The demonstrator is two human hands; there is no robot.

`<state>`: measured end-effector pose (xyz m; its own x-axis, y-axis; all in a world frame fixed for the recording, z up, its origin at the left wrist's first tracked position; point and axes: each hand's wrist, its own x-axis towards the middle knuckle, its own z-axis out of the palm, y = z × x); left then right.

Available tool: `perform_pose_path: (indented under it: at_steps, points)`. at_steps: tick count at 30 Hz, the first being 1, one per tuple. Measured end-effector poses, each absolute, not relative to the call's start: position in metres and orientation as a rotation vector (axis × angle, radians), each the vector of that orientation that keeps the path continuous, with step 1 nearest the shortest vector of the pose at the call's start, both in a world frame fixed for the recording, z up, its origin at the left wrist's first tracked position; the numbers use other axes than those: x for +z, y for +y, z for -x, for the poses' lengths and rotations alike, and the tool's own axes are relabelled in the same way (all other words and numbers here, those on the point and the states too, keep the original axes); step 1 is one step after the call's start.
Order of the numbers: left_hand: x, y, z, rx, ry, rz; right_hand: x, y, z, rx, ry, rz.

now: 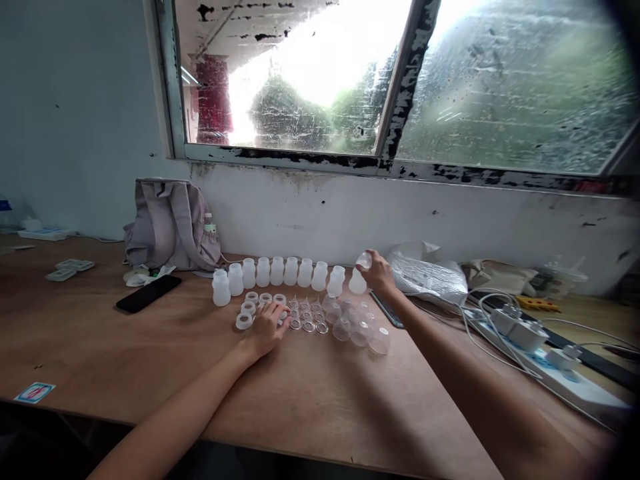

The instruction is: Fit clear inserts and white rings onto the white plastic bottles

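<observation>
My right hand [381,273] is closed around a clear dome-shaped bottle cap [364,261]. This cap sits at the top of a small milky-white baby bottle [357,283], at the right end of a curved row of similar open-topped bottles [277,272]. My left hand [269,328] rests low over white screw rings [244,321], fingers loosely bent and thumb apart; it hides some of them. Right of it lie small clear nipples with round bases [309,327], set out in rows. Beside these stand several clear caps [361,333].
A grey backpack [165,227] leans against the wall, with a black phone [149,294] in front. Another phone [386,310] lies under my right forearm. At right are a silvery wrapped package [425,275] and a power strip [590,393] with plugs and white cables.
</observation>
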<state>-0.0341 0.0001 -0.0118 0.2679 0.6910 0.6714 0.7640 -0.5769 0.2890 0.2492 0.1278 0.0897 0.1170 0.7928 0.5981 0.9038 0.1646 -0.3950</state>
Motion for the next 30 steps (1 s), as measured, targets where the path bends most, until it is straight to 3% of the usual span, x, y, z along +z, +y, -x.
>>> perform_pose_path:
  at_steps: [4,9,14,24,30]
  points:
    - [-0.007,-0.005,0.031,-1.285,-1.391,2.324,0.107,0.079,-0.223,-0.138,-1.62,1.292]
    - [-0.003,-0.009,0.033,-1.365,-1.339,2.275,0.07,0.009,-0.163,0.506,-1.652,0.936]
    - [-0.002,-0.012,0.035,-1.333,-1.223,2.477,0.037,0.001,-0.139,0.96,-1.405,0.754]
    - [0.017,-0.024,0.03,-1.721,-1.472,2.822,0.023,0.017,-0.154,1.098,-1.244,0.79]
    - [0.01,-0.015,0.03,-2.348,-1.712,2.97,0.022,0.016,-0.149,1.115,-1.274,0.808]
